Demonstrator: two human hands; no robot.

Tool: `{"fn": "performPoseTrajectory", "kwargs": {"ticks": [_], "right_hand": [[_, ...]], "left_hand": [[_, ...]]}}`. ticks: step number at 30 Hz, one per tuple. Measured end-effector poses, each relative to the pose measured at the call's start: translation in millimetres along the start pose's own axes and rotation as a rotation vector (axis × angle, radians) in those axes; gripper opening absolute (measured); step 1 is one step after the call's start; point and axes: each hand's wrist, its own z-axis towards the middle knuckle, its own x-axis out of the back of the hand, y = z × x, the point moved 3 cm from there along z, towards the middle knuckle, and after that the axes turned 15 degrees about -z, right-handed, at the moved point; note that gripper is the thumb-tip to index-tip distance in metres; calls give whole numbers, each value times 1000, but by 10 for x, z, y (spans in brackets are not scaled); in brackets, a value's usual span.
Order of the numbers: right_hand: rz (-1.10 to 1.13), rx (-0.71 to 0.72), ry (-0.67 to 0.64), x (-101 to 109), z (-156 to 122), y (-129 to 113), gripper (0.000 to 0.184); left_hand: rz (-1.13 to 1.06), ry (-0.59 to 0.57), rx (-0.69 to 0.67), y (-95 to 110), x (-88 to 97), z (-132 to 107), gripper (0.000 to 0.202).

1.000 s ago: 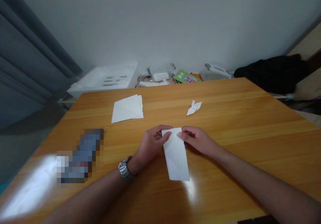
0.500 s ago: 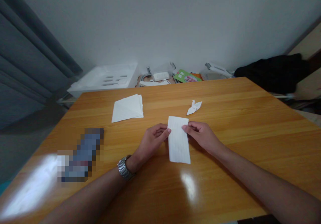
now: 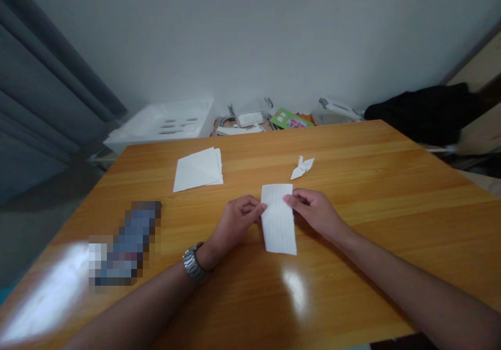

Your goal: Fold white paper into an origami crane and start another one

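Both my hands grip a narrow white sheet of lined paper [image 3: 278,224], which looks folded and is held just over the wooden table [image 3: 352,183]. My left hand [image 3: 241,217] pinches its left edge with the thumb on top. At the upper right edge, my right hand [image 3: 311,207] pinches it the same way; the fingertips behind the paper are hidden. Just beyond the paper sits a small white origami crane [image 3: 301,168] with its wings spread. Farther off to the left lies a small stack of white paper sheets [image 3: 198,170].
A pixelated dark, phone-like object [image 3: 131,243] lies on the table's left side. Behind the far edge are a white tray [image 3: 164,120], a green booklet [image 3: 289,119] and assorted small items. Dark cloth [image 3: 422,112] is heaped at the back right.
The paper's top edge has dipped slightly and the sheet is tilted a little differently. Both hands keep their pinch in nearly the same place.
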Motion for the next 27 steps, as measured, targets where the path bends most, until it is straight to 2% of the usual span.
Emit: {"fn": "performPoseTrajectory", "kwargs": {"ticks": [5, 12, 21, 27], "right_hand": [[19, -35, -15, 6, -12, -52, 38], [6, -48, -154, -44, -43, -59, 45], [-2, -53, -88, -40, -19, 24, 44], [3, -44, -38, -8, 3, 59, 41]], "left_hand": [[20, -3, -22, 10, 22, 6, 32], [63, 54, -34, 30, 62, 21, 33], [-55, 27, 23, 2, 20, 19, 36], [-40, -13, 57, -44, 4, 3, 32]]}}
